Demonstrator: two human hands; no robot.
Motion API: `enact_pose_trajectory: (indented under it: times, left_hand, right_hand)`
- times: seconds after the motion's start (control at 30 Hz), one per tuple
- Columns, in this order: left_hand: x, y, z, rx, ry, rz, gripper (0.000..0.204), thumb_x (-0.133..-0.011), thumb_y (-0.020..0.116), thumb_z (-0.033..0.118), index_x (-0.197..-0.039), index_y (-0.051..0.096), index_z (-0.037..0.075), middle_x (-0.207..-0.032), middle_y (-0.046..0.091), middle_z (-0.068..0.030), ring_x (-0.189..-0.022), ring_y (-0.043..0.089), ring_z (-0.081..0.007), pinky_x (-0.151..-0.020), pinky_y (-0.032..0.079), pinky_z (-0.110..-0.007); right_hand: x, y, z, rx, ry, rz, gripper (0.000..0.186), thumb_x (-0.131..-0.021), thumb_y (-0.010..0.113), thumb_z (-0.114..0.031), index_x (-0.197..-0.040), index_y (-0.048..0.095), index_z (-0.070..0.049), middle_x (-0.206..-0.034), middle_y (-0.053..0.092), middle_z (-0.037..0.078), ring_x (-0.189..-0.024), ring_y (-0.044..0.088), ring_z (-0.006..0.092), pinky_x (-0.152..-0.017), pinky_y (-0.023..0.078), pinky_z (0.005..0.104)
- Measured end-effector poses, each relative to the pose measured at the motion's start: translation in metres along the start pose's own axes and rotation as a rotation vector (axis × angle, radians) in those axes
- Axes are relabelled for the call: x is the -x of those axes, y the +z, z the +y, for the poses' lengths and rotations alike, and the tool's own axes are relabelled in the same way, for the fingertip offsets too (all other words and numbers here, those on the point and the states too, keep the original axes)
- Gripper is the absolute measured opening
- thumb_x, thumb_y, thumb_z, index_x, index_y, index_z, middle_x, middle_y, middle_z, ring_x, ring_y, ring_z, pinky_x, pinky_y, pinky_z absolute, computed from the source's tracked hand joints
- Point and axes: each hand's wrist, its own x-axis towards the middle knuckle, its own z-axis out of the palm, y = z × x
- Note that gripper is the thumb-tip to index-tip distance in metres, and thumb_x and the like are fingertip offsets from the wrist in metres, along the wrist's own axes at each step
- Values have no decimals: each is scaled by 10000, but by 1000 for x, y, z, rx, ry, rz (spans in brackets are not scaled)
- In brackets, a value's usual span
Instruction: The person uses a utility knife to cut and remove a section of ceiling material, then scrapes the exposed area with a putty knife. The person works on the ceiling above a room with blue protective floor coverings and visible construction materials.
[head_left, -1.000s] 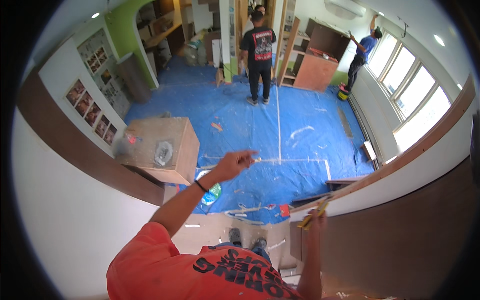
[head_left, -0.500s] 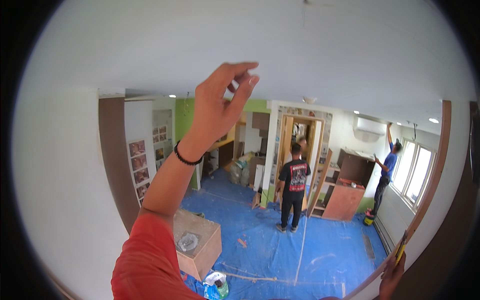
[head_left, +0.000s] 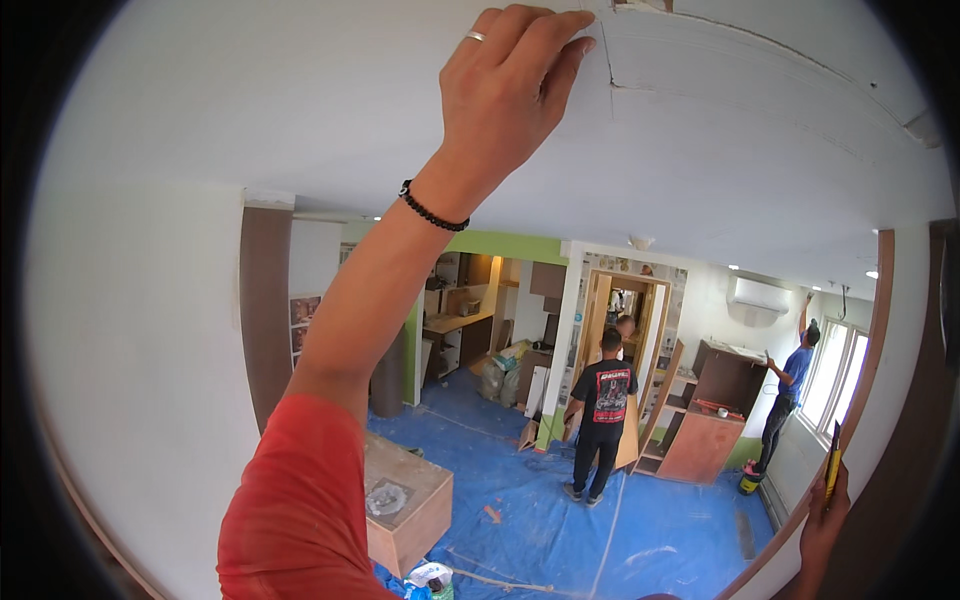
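Observation:
My left hand (head_left: 505,85) is raised to the white ceiling (head_left: 300,110), its fingers loosely curled. A small gap shows between the thumb and forefinger tips, and I see nothing held there. Those fingertips are beside a thin dark crack (head_left: 605,60) in the ceiling surface, close to a broken edge; whether they touch it I cannot tell. At the lower right, my right hand (head_left: 825,515) grips a yellow utility knife (head_left: 832,465) with its dark blade end pointing up. That hand is near the brown wooden frame edge.
Blue sheeting (head_left: 530,530) covers the floor below. A wooden box (head_left: 420,505) stands under my left arm. A person in black (head_left: 605,410) stands by the doorway. Another in blue (head_left: 795,370) reaches up near the window, beside a brown cabinet (head_left: 710,430).
My left hand has risen and moved right to the cracked ceiling area. My right hand has come up with the knife. The view has tilted up, showing more broken ceiling.

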Motion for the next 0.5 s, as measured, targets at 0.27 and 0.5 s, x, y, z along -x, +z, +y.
enact_pose_trajectory:
  times: [0.27,0.5]
  left_hand:
    - [38,-4,91,515,-565,-354,139,-996,689,106,-1082,744,11,-875,702,-14,-756,572,-58,-709,479,-225]
    - [70,-17,173,913,-715,-831,359,-1023,662,167,-1358,626,44,-1112,696,-55,-987,637,-134,-874,515,-287]
  right_hand:
    - [-82,52,-126,-636,-97,-174,474,-1092,455,-270,-1488,420,-13,-1223,589,203,-1071,598,304,-916,481,413]
    - [-130,139,-232,-1073,-226,-149,461,-1100,451,-326,-1407,426,18,-1057,682,216,-863,672,325,-833,511,447]
